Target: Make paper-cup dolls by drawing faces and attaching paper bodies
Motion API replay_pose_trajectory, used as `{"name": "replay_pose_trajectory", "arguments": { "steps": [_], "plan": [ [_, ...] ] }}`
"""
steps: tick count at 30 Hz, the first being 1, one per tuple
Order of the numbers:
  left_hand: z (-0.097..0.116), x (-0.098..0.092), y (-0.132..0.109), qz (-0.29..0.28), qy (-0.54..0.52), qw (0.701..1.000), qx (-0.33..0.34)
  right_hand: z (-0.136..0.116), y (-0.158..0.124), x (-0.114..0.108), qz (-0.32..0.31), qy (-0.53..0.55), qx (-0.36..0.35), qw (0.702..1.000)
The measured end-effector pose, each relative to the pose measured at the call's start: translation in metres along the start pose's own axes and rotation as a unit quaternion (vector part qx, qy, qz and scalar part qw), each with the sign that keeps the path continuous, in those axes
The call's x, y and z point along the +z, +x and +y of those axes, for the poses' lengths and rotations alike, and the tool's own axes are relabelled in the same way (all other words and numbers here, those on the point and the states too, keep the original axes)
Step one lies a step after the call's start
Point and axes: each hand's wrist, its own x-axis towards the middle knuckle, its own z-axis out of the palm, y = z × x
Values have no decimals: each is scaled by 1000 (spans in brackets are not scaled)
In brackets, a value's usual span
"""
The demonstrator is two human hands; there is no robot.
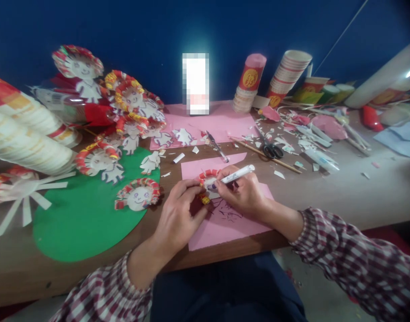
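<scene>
My right hand [241,190] grips a white acrylic marker [239,174], its tip down on a round paper-cup face [211,181] with a rolled red and yellow rim. The fingers of my left hand [183,208] close on that face's left edge and hold it against a pink paper sheet [205,232]. Dark pen strokes mark the sheet just below. To the left, a finished-looking smiling face [138,201] with a red curled rim lies on a green paper shape [87,232]. Part of the face in my hands is hidden by my fingers.
Scissors [271,150], a wooden stick [282,164] and a dark pen [218,146] lie beyond the sheet among paper scraps. Stacked paper cups [287,76] stand at the back right, more cups [30,129] lean at left. A bright, blurred-out screen [196,84] stands at the wall.
</scene>
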Motion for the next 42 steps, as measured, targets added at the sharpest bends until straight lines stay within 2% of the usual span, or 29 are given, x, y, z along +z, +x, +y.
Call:
{"name": "replay_pose_trajectory", "arguments": {
  "steps": [5, 10, 18, 42],
  "plan": [
    [0, 0, -1, -3, -2, 1000, -5, -9, 1, -4, 33, 41, 60, 997],
    [1, -1, 0, -3, -1, 1000, -10, -10, 3, -6, 34, 114, 110, 987],
    [-1, 0, -1, -2, -5, 1000, -10, 1, 4, -4, 84, 200, 130, 967],
    [1, 0, 1, -3, -12, 1000, -9, -6, 3, -9, 39, 102, 112, 988]
  ]
}}
